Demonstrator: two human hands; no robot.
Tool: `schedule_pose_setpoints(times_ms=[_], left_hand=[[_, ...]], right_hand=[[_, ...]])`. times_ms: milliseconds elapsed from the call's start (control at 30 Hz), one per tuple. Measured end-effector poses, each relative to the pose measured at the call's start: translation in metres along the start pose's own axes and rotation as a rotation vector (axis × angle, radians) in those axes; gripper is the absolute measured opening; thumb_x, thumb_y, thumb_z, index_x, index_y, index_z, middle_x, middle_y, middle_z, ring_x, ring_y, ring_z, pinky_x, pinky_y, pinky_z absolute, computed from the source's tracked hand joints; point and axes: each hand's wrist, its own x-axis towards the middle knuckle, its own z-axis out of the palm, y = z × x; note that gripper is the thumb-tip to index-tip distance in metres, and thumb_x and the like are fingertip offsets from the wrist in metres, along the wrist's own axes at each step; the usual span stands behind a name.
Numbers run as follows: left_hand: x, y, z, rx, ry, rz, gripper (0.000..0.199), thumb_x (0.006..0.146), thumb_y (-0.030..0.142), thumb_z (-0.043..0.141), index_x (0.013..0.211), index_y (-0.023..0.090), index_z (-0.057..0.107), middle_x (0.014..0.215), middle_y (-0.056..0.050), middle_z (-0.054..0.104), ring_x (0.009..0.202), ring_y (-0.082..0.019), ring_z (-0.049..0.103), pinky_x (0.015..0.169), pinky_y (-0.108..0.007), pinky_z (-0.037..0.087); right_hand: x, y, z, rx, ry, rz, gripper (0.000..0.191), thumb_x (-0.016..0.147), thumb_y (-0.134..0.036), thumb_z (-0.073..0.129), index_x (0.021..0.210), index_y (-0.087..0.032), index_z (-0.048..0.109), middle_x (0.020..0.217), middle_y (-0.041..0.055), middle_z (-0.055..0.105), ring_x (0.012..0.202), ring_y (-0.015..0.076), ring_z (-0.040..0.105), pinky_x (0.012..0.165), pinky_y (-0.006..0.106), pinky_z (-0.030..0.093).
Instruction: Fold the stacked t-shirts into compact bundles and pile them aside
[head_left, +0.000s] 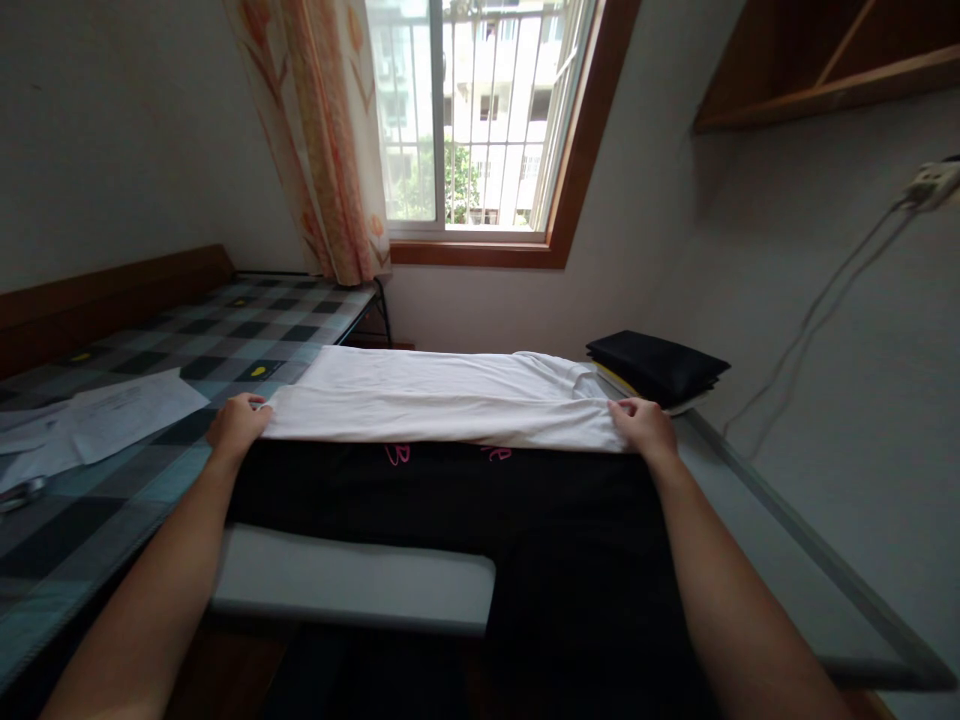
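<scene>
A white cloth garment [442, 415], seemingly a T-shirt, spreads across in front of me, its near part folded over in a long straight band. My left hand [238, 425] pinches the left end of this band, and my right hand [646, 428] grips the right end between thumb and fingers. Just on the near side lies black cloth [450, 495] with pink lettering, partly covered by the white fabric. It hangs over the front of a white tabletop [360, 580] at the right. Whether the black and white cloth are one piece, I cannot tell.
Left of the table is a bed with a plaid sheet [300, 310], with loose papers [112, 420] on it. A folded black stack [656, 365] sits at the table's back right, by the wall. A cord [810, 320] hangs from a socket; a wooden shelf [832, 105] juts out above.
</scene>
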Motion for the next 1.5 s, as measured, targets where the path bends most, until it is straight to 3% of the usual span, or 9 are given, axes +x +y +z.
schedule_pose_setpoints(times_ms=[200,400,500,600,767,900,1200,1367,1500], left_hand=[[-0.011,0.012,-0.003,-0.074,0.083,-0.071,0.036,0.089,0.033,0.052,0.121,0.021,0.063,0.118,-0.009,0.067,0.100,-0.027,0.062,0.081,-0.037,0.048],[-0.013,0.012,-0.003,0.008,-0.016,-0.128,0.033,0.088,0.033,0.053,0.118,0.022,0.064,0.116,-0.011,0.067,0.100,-0.030,0.062,0.078,-0.039,0.049],[-0.014,0.014,-0.001,0.061,0.090,-0.014,0.035,0.087,0.032,0.053,0.118,0.020,0.066,0.123,-0.014,0.061,0.102,-0.031,0.062,0.081,-0.041,0.050],[-0.016,0.023,0.006,0.067,0.166,0.240,0.038,0.090,0.034,0.049,0.119,0.017,0.066,0.128,-0.015,0.058,0.112,-0.030,0.059,0.094,-0.043,0.045],[-0.026,0.049,0.030,0.091,-0.089,0.594,0.049,0.094,0.045,0.036,0.129,0.022,0.061,0.137,-0.009,0.058,0.130,-0.025,0.048,0.109,-0.039,0.033],[-0.030,0.055,0.044,0.204,-0.252,0.602,0.060,0.094,0.053,0.031,0.146,0.026,0.044,0.153,-0.008,0.040,0.142,-0.027,0.034,0.115,-0.048,0.020],[-0.022,0.044,0.052,0.236,-0.291,0.621,0.066,0.094,0.058,0.025,0.152,0.028,0.033,0.159,-0.006,0.029,0.147,-0.027,0.021,0.117,-0.050,0.012],[-0.022,0.044,0.050,0.176,-0.232,0.656,0.062,0.092,0.056,0.032,0.145,0.026,0.046,0.154,-0.009,0.039,0.143,-0.029,0.030,0.115,-0.050,0.018],[-0.032,0.052,0.034,0.028,-0.140,0.796,0.050,0.086,0.058,0.046,0.112,0.020,0.068,0.119,-0.012,0.064,0.111,-0.025,0.058,0.096,-0.037,0.042]], right_hand=[[0.003,0.006,0.004,-0.035,-0.063,-0.046,0.030,0.082,-0.041,0.059,0.092,-0.016,0.073,0.087,0.0123,0.073,0.079,0.0253,0.067,0.066,0.031,0.045],[-0.003,-0.001,0.005,-0.094,-0.036,-0.009,0.031,0.084,-0.043,0.057,0.095,-0.019,0.072,0.093,0.0126,0.073,0.086,0.0278,0.067,0.070,0.033,0.046],[-0.004,-0.004,0.005,-0.060,-0.014,-0.022,0.030,0.085,-0.042,0.054,0.095,-0.019,0.071,0.091,0.0119,0.073,0.086,0.0271,0.067,0.071,0.033,0.046],[-0.005,-0.006,0.008,-0.028,0.030,-0.020,0.030,0.086,-0.040,0.052,0.095,-0.019,0.071,0.091,0.0117,0.073,0.085,0.0262,0.067,0.072,0.032,0.046],[-0.006,-0.006,0.012,-0.055,0.050,-0.012,0.030,0.087,-0.041,0.051,0.097,-0.019,0.070,0.092,0.0122,0.073,0.085,0.0266,0.067,0.073,0.034,0.047],[-0.007,-0.006,0.007,-0.116,0.057,-0.010,0.032,0.088,-0.045,0.052,0.097,-0.021,0.070,0.091,0.0126,0.073,0.085,0.0269,0.067,0.074,0.035,0.047],[-0.015,-0.012,-0.003,-0.180,-0.044,0.062,0.037,0.088,-0.052,0.050,0.098,-0.022,0.070,0.097,0.0142,0.072,0.092,0.0297,0.067,0.076,0.037,0.047],[-0.008,-0.004,-0.014,-0.196,-0.039,0.080,0.050,0.083,-0.064,0.048,0.073,-0.020,0.071,0.085,0.0160,0.072,0.086,0.0329,0.066,0.078,0.047,0.048],[0.001,0.010,-0.020,-0.259,-0.144,0.067,0.058,0.070,-0.077,0.054,0.058,-0.021,0.067,0.066,0.0128,0.067,0.072,0.0324,0.065,0.077,0.056,0.047]])
